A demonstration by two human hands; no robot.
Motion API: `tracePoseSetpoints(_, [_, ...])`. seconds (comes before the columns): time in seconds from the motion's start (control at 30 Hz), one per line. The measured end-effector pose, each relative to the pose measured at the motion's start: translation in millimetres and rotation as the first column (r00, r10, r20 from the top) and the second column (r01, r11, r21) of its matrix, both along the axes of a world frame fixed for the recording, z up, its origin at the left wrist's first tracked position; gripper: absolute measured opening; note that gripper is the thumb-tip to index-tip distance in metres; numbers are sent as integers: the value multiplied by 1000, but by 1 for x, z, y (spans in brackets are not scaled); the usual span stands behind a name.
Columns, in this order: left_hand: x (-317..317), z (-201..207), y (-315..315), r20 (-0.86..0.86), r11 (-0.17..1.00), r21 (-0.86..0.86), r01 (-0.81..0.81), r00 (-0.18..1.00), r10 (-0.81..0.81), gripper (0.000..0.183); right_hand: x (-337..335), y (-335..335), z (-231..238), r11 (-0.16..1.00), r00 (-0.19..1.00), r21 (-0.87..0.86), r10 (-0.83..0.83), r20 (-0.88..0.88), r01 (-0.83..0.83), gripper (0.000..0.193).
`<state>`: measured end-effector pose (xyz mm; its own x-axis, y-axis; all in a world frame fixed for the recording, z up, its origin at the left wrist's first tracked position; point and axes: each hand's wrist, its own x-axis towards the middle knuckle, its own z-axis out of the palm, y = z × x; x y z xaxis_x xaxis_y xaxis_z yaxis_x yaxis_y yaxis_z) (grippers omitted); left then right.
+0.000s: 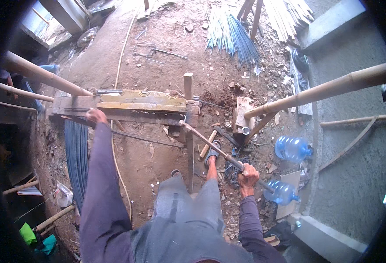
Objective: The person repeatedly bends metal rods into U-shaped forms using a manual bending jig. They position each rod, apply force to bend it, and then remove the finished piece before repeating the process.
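Note:
My right hand [248,175] is wrapped round the handle of a long steel rebar-bending lever [210,144]. The lever slants up and left, and its head meets the right end of a wooden workbench [142,115]. At the bench's left part, my left hand [97,115] is closed on a thin steel rod [77,109] that lies along the bench. The fingers hide part of that rod. On top of the bench rests a yellowish board [140,105], with several small pegs along the edge near me.
Bundles of steel rods lie on the dirt at left [76,153] and far right [232,39]. Bamboo poles [328,90] slant in from both sides. Two blue water jugs [291,149] lie at right by a grey wall [355,175]. A wooden-handled hammer [208,144] is near my foot.

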<state>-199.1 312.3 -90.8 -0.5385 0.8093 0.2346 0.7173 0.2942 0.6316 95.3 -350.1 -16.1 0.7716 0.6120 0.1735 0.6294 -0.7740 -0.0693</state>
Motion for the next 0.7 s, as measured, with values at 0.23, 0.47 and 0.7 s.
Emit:
tracePoseSetpoints(0.23, [144, 40, -317, 172, 553, -5, 833, 546, -820, 38, 38, -23, 23, 902, 950, 426, 77, -304, 63, 5])
tracePoseSetpoints(0.47, [248, 47, -353, 53, 738, -250, 627, 770, -636, 41, 110, -21, 43, 976, 930, 213, 32, -365, 50, 23])
tracePoseSetpoints(0.7, [246, 47, -340, -579, 622, -344, 703, 362, -730, 22, 204, -26, 44, 971, 847, 235, 93, -524, 39, 45])
